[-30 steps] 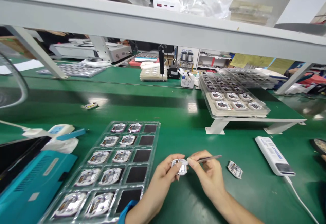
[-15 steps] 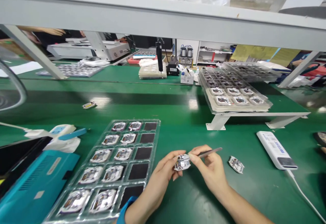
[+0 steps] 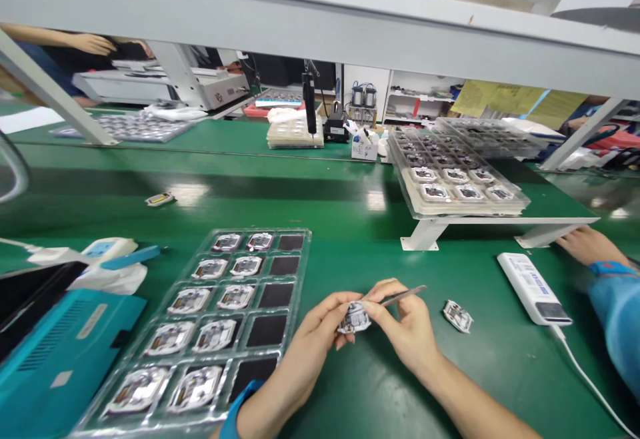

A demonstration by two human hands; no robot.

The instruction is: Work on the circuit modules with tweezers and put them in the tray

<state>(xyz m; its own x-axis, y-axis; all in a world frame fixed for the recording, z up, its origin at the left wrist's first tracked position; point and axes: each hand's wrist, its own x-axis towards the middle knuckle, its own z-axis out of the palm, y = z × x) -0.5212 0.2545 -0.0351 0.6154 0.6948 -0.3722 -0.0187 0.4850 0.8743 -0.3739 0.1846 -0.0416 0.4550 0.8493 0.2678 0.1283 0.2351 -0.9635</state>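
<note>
My left hand (image 3: 315,339) pinches a small metal-and-plastic electronic module (image 3: 354,318) between its fingers. My right hand (image 3: 400,326) is shut on slim metal tweezers (image 3: 405,296), with their tips at the module and partly hidden by my fingers. Another such module (image 3: 457,316) lies on the green bench just right of my right hand. To my left is a clear plastic blister tray (image 3: 260,230), holding several modules in its left cells, while its right column of black-floored cells shows no modules.
A co-worker's hand (image 3: 590,246) and blue sleeve (image 3: 617,312) reach in at right, past a white corded device (image 3: 534,289). Stacked module trays (image 3: 457,172) sit on a white stand (image 3: 500,220). A teal case (image 3: 60,359) lies at left. An overhead shelf (image 3: 320,26) crosses the view.
A co-worker's hand and blue sleeve have come in at the right edge. My hands have shifted slightly up, with the module turned a little between my fingers.
</note>
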